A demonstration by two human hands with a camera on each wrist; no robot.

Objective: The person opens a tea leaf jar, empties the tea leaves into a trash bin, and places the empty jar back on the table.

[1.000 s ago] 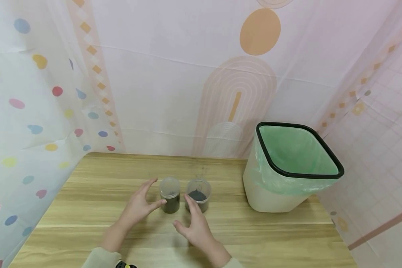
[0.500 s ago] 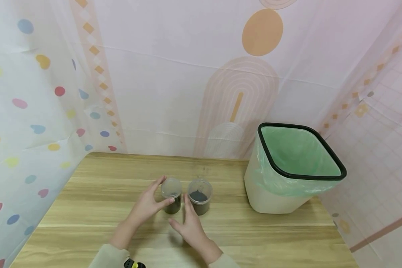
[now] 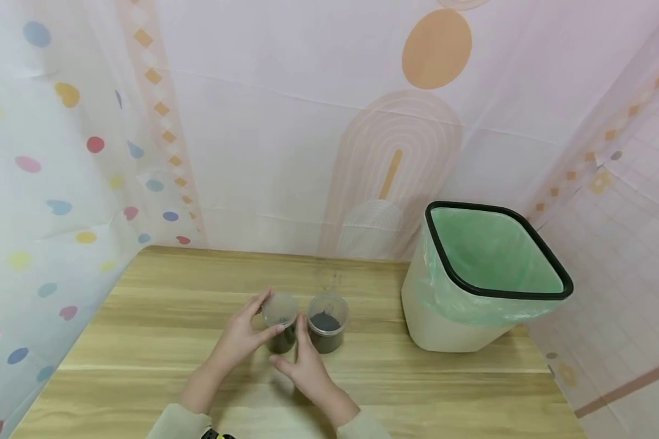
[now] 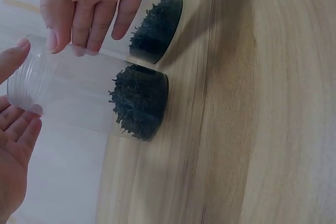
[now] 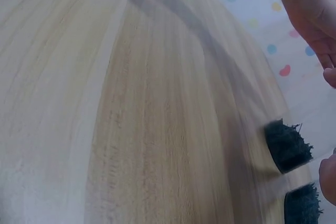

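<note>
Two clear plastic jars with dark, curly dried bits at the bottom, like loose tea leaves, stand side by side on the wooden table. My left hand (image 3: pixel 236 341) holds the left jar (image 4: pixel 79 85) around its threaded neck, thumb on one side and fingers on the other. My right hand (image 3: pixel 310 372) is at the same jar's right side, its straight fingers (image 4: pixel 94 22) reaching into the gap between the jars. The right jar (image 3: pixel 327 340) stands just beyond those fingers. In the right wrist view the dark contents (image 5: pixel 287 148) of the left jar show low at the right.
A white bin (image 3: pixel 445 323) with a green liner and black rim stands on the table to the right. A patterned curtain (image 3: pixel 263 152) hangs behind the table (image 3: pixel 143 341). Small dark specks (image 3: pixel 329 281) lie behind the jars.
My left hand has moved right and taken hold of the left jar's neck. My right hand has moved left, from in front of the right jar to the left jar's side.
</note>
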